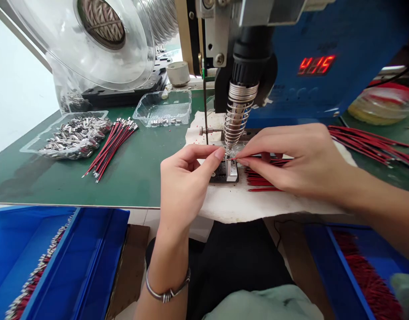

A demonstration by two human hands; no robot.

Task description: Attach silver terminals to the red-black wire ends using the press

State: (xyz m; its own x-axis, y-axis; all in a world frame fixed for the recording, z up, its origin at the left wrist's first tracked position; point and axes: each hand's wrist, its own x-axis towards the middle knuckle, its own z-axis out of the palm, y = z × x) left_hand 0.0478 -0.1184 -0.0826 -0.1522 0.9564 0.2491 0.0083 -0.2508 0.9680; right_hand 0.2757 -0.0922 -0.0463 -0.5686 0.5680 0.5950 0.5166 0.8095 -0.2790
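My left hand [187, 178] is pinched at the small metal fixture [231, 170] under the coiled soldering head [239, 113]; what its thumb and forefinger hold is too small to name. From the right, my right hand [298, 155] pinches a thin red wire [239, 158] and holds its tip at the same fixture. More red wires [261, 180] lie on the white cloth [244, 202] under my right hand.
A blue machine [324, 66] with a red digit display stands behind. On the green bench [141, 169] are a tray of metal terminals [74, 135], a bundle of red-black wires [111, 144], a clear tray [164, 109]. Blue bins [74, 262] sit below.
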